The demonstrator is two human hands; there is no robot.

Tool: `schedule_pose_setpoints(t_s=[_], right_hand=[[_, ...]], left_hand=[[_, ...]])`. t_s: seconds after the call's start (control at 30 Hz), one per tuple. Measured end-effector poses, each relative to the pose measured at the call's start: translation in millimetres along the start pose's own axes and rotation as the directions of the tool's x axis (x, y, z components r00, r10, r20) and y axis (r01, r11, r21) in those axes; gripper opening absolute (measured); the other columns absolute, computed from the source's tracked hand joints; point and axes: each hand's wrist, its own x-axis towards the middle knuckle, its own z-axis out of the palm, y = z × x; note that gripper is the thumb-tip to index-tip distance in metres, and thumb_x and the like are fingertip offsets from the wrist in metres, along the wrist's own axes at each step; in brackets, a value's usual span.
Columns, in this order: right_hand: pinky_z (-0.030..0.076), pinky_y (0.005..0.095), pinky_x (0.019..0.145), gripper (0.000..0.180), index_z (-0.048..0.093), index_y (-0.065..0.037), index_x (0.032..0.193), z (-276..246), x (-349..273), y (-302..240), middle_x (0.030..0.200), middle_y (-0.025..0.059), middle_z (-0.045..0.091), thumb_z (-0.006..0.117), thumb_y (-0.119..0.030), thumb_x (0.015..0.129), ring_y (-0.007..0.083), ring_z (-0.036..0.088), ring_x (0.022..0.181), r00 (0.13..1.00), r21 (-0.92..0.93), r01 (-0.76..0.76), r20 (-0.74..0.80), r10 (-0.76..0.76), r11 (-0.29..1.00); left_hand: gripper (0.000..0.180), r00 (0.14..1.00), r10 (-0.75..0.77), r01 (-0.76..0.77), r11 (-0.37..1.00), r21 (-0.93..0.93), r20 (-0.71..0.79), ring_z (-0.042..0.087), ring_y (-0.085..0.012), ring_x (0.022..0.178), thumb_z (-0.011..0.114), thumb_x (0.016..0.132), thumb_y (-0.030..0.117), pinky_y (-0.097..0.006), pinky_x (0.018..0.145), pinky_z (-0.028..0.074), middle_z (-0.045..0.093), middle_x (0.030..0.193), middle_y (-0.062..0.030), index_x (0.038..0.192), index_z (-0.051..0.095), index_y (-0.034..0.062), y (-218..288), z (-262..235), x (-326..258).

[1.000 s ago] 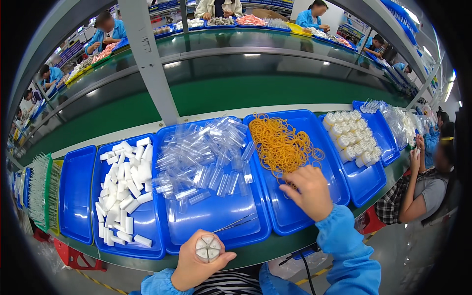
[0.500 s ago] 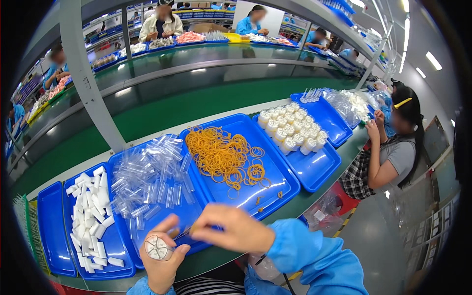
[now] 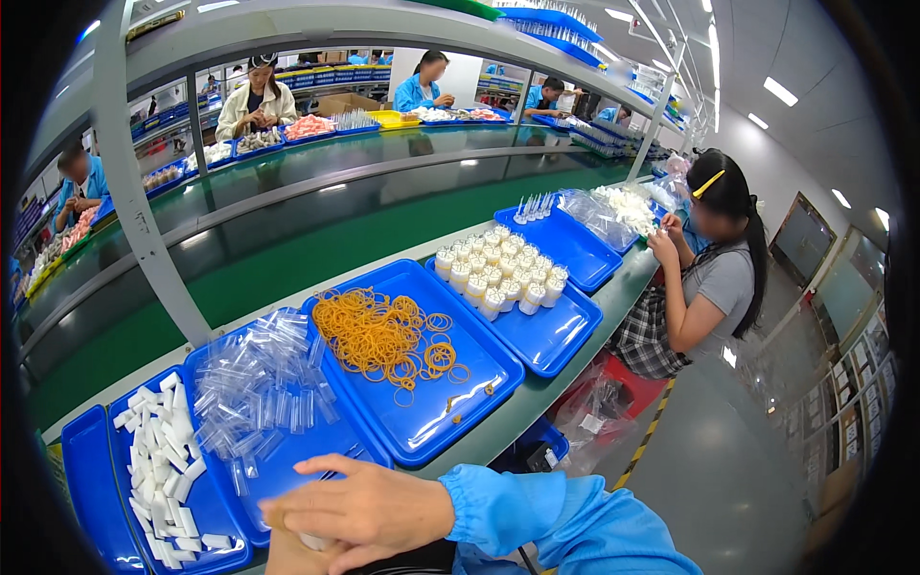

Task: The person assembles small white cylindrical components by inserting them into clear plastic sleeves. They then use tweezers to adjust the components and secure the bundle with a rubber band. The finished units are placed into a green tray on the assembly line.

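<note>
At the lower edge, the right hand, in a light blue sleeve, was laid flat with fingers spread over the left hand; only a sliver of the left hand was seen, so its grip could not be told, and a small white piece was just glimpsed between the two. Just beyond them, a blue tray of clear plastic tubes was set, flanked on the left by a tray of white pieces. Further right, orange rubber bands were heaped in another blue tray, and beyond that, bundled white rolls were ranged. A seated co-worker was seen past them, beside the green conveyor.
</note>
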Motion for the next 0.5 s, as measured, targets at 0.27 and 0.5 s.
schedule_pose_setpoints(t_s=[0.27, 0.5], right_hand=[[0.037, 0.0458, 0.103, 0.049, 0.061, -0.004, 0.113, -9.6, -26.7, 45.7, 0.098, 0.0097, 0.064, 0.055, -0.049, 0.096, 0.0276, 0.061, 0.102, 0.969, 0.294, -0.203, 0.196, 0.149, 0.934], [0.039, 0.0347, 0.103, 0.053, 0.055, 0.001, 0.135, -3.4, 20.3, 4.1, 0.118, 0.0127, 0.065, 0.035, -0.039, 0.108, 0.0242, 0.06, 0.112, 0.802, 1.0, 0.028, -0.015, 0.597, -0.012]], left_hand=[[0.016, 0.936, -0.128, -0.085, 0.822, -0.563, -0.329, 0.043, -0.0087, 0.053, 0.067, 0.091, 0.014, -0.022, 0.047, 0.033, 0.05, 0.065, 0.0016, 0.082, 0.056, 0.0069, -24.0, -13.9, -4.9], [0.016, 0.592, 0.283, -0.455, 0.89, -0.024, -0.755, 0.052, -0.0134, 0.061, 0.064, 0.088, 0.005, -0.024, 0.055, 0.043, 0.058, 0.076, -0.0058, 0.102, 0.057, 0.0023, -11.8, 13.2, 15.7]])
